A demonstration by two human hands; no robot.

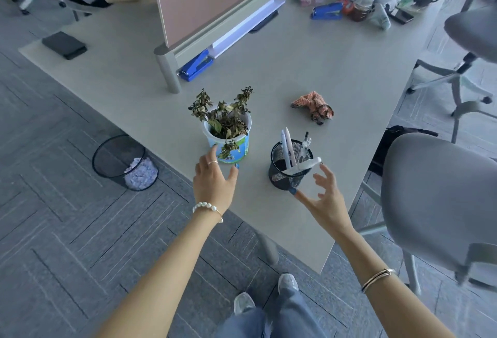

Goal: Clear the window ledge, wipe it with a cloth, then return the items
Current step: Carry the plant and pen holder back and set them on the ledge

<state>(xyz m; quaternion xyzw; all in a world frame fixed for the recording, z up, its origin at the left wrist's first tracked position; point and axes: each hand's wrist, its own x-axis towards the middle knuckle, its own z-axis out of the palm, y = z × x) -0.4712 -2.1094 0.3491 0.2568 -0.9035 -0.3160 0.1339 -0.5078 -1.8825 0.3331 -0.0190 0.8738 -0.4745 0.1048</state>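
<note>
Head view, our left hand (212, 179) spread open beside the white-and-blue plastic pot of wilted plant (228, 136), right hand (326, 198) open, empty, near the black mesh pen holder (289, 167), grey tabletop (269, 74).

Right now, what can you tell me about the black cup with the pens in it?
The pen holder is a round black cup of what looks like wire mesh. It stands upright on the grey desk, near the front edge. Several pens lean inside. The open right hand is right beside it; whether it touches is unclear.
</note>
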